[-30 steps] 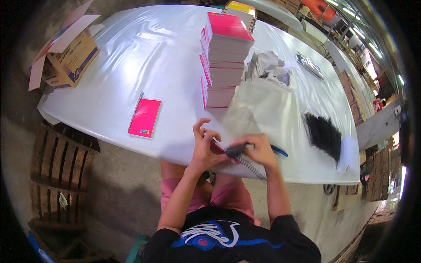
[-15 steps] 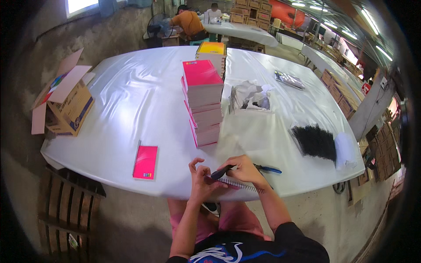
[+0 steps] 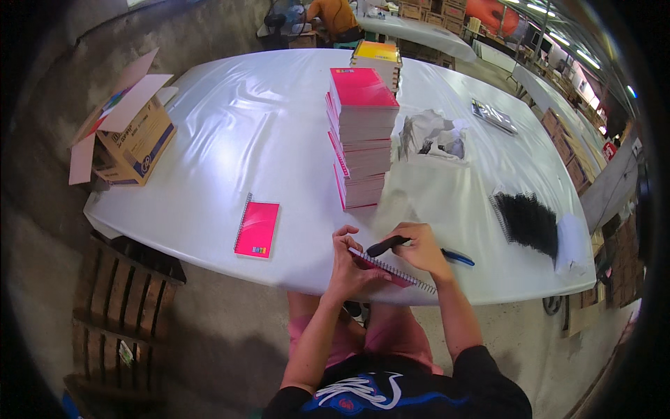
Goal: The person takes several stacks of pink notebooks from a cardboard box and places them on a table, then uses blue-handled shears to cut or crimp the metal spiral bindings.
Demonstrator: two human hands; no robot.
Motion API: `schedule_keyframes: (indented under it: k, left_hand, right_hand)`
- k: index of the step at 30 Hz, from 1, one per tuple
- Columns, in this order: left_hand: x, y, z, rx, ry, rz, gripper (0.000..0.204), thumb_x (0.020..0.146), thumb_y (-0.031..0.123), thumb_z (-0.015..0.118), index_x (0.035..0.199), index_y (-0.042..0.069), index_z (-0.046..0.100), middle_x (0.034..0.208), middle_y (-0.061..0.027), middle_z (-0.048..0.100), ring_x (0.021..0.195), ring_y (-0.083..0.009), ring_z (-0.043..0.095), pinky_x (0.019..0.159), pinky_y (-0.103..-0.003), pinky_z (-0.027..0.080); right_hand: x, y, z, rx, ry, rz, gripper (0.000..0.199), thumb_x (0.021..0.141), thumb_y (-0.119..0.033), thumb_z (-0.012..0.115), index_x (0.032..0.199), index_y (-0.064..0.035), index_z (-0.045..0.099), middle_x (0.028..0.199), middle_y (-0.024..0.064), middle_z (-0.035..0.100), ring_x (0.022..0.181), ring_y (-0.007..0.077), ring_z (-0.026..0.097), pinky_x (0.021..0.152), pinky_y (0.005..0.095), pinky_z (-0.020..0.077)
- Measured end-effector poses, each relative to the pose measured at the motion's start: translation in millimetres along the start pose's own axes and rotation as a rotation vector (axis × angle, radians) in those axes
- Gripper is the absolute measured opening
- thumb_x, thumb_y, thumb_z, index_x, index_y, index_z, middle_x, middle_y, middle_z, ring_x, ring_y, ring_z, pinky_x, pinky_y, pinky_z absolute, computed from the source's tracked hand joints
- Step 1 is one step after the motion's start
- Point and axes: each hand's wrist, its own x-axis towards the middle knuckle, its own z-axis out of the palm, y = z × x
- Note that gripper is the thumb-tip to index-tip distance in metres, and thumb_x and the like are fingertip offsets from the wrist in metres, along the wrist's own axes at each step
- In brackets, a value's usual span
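Note:
At the near edge of the table, my left hand [image 3: 351, 271] is closed round one end of a pink spiral notebook [image 3: 398, 278]. Its wire coil [image 3: 408, 276] faces up and runs toward my right forearm. My right hand [image 3: 421, 248] grips a black tapered tool [image 3: 385, 245], whose rounded end lies over the coil near my left fingers. The tool's working end does not show, so its kind is unclear. Just beyond my right wrist lies a blue-handled hand tool [image 3: 458, 258]. Another pink spiral notebook [image 3: 258, 230] lies flat to the left.
Ahead rises a tall stack of pink-covered books [image 3: 363, 91], with yellow notebooks [image 3: 377, 52] behind. Crumpled plastic [image 3: 433, 136] and a flat packet [image 3: 494, 116] lie right of it. Black coils [image 3: 527, 223] sit beside a white roll [image 3: 571, 244]. An open carton [image 3: 136, 140] stands left.
The whole view has shifted. The notebook in my left hand is angled differently and shows more pink cover. My right hand still grips the black tool, now seen more sideways over the coil.

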Motion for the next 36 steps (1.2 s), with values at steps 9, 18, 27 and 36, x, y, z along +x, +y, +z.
schedule_keyframes:
  k: [9, 18, 27, 36]
  left_hand:
    - [3, -5, -2, 0.129, -0.042, 0.125, 0.093, 0.041, 0.035, 0.094, 0.102, 0.005, 0.031, 0.109, -0.0140, 0.036, 0.106, -0.0266, 0.041, 0.083, -0.034, 0.041]
    - [3, 0, 0, 0.204, -0.087, 0.136, 0.097, 0.042, 0.034, 0.094, 0.106, 0.004, 0.028, 0.112, -0.0145, 0.034, 0.104, -0.0268, 0.041, 0.086, -0.033, 0.041]
    - [-2, -9, -6, -0.189, -0.171, -0.063, 0.045, 0.081, 0.019, 0.073, 0.113, 0.004, 0.045, 0.107, -0.0069, 0.046, 0.099, -0.0185, 0.046, 0.088, -0.026, 0.039]
    - [-6, -7, -12, -0.557, 0.052, -0.107, 0.010, 0.090, 0.011, 0.062, 0.098, 0.004, 0.063, 0.090, -0.0005, 0.058, 0.081, -0.0079, 0.051, 0.078, -0.021, 0.041]
  right_hand:
    - [13, -9, 5, 0.267, -0.075, -0.028, 0.022, 0.067, 0.006, 0.067, 0.087, -0.0021, 0.071, 0.080, 0.0085, 0.067, 0.076, 0.0157, 0.064, 0.071, 0.0283, 0.0493]
    - [9, 3, 23, 0.324, -0.074, 0.117, 0.019, 0.072, 0.008, 0.063, 0.087, -0.0006, 0.071, 0.082, 0.0079, 0.068, 0.076, 0.0144, 0.064, 0.073, 0.0269, 0.0489]
    - [5, 58, -56, -0.560, 0.331, 0.211, 0.041, 0.071, -0.003, 0.066, 0.111, -0.0121, 0.066, 0.111, 0.0106, 0.063, 0.110, 0.0249, 0.056, 0.093, 0.0385, 0.0433]
    - [-110, 31, -15, -0.792, 0.133, 0.485, 0.067, 0.082, -0.037, 0.064, 0.142, -0.0238, 0.037, 0.142, 0.0110, 0.036, 0.131, 0.0356, 0.033, 0.103, 0.0607, 0.0227]
